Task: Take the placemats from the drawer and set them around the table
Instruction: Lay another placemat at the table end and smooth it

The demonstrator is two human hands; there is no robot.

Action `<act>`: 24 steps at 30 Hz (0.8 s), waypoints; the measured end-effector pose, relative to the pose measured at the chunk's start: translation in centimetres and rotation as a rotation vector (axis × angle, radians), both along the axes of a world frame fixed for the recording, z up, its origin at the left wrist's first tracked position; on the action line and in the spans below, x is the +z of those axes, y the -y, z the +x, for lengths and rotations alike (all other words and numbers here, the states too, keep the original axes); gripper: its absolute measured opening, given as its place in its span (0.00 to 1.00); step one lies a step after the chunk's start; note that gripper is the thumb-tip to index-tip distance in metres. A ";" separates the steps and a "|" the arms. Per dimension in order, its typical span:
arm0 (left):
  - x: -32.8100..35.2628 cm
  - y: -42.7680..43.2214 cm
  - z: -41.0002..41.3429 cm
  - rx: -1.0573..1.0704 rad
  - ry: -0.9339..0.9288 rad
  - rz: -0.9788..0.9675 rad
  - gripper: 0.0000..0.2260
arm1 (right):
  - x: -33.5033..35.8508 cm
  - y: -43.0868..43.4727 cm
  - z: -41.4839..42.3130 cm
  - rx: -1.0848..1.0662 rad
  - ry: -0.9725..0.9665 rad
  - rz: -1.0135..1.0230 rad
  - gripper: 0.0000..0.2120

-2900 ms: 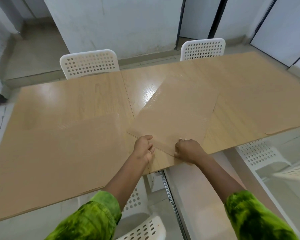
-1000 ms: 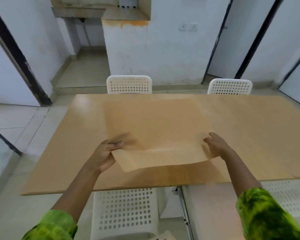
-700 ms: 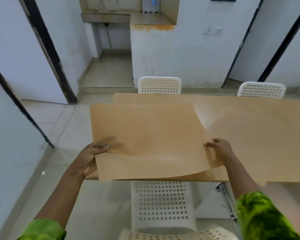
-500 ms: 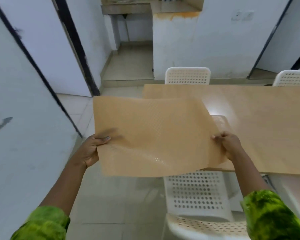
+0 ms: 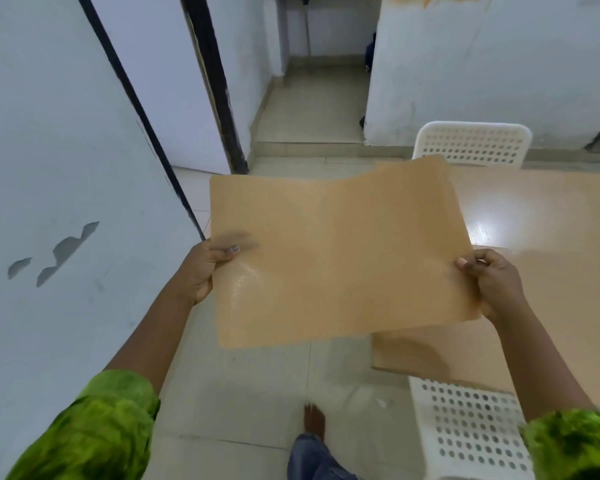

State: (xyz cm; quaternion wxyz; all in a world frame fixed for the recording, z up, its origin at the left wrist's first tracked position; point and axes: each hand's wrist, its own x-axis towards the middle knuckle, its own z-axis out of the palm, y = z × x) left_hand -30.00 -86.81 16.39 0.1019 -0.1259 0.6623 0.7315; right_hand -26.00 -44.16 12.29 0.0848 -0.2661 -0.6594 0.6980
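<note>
Lifted off the surface [image 5: 541,216] since a moment ago, the placemat [image 5: 340,251] now hangs between the left hand [image 5: 201,268] and right hand [image 5: 492,282], both pinching its edges, likely headed for the table's end.

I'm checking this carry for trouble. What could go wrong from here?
The placemat is limp and pinched only at its side edges by the left hand and right hand; it could sag or slip. It also hides the table corner, so the person might bump it or the white chair.
</note>
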 end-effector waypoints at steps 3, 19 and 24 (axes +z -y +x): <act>0.2 1.0 -5.5 0.027 0.001 0.006 0.09 | 0.2 1.3 -4.6 0.004 -0.019 -0.025 0.11; -1.2 3.5 -35.5 -0.197 0.023 0.001 0.09 | -1.6 7.2 -23.6 -0.233 0.030 -0.023 0.12; -1.3 0.8 -46.2 -0.410 0.009 -0.059 0.09 | -1.4 8.7 -26.5 -0.421 0.045 -0.029 0.11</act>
